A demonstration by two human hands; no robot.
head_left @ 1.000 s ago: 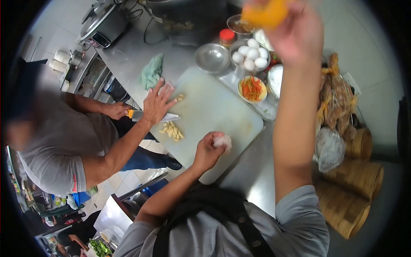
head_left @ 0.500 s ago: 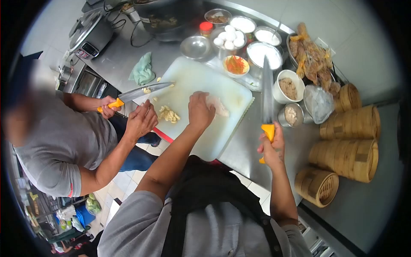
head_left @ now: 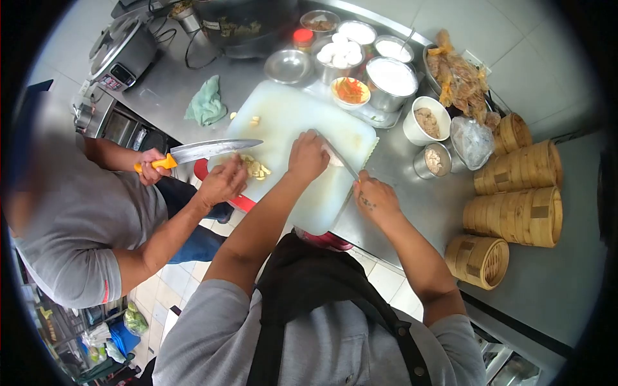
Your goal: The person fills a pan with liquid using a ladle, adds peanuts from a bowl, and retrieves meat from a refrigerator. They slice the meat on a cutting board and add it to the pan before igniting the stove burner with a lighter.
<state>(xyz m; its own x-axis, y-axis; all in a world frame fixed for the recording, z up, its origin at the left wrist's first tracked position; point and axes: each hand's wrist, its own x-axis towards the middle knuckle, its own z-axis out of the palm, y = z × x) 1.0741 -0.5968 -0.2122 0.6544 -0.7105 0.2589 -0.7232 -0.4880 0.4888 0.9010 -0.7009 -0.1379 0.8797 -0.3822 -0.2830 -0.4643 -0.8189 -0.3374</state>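
My right hand (head_left: pixel 375 198) is closed round the handle of a knife (head_left: pixel 340 157), whose blade lies across a pale piece of meat (head_left: pixel 334 159) on the white cutting board (head_left: pixel 309 206). Just left of the blade, my left hand (head_left: pixel 309 156) rests on the meat with its fingers pressed together, hiding part of it. Sliced pale pieces (head_left: pixel 257 168) lie on the board's left side, by a co-worker's hand (head_left: pixel 223 182). The co-worker's other hand (head_left: pixel 153 168) holds a second knife (head_left: pixel 212 149) with a yellow handle.
Behind the board stand a bowl of eggs (head_left: pixel 339 53), a bowl of orange-red strips (head_left: pixel 351 92) and metal pots (head_left: pixel 391 82). Bamboo steamers (head_left: pixel 512 217) are stacked at the right. A green cloth (head_left: pixel 206 103) lies at the back left, near a cooker (head_left: pixel 122 55).
My right hand has brought the knife down and left from upright onto the meat. The co-worker's free hand has moved right to the sliced pieces, and their knife has lowered.
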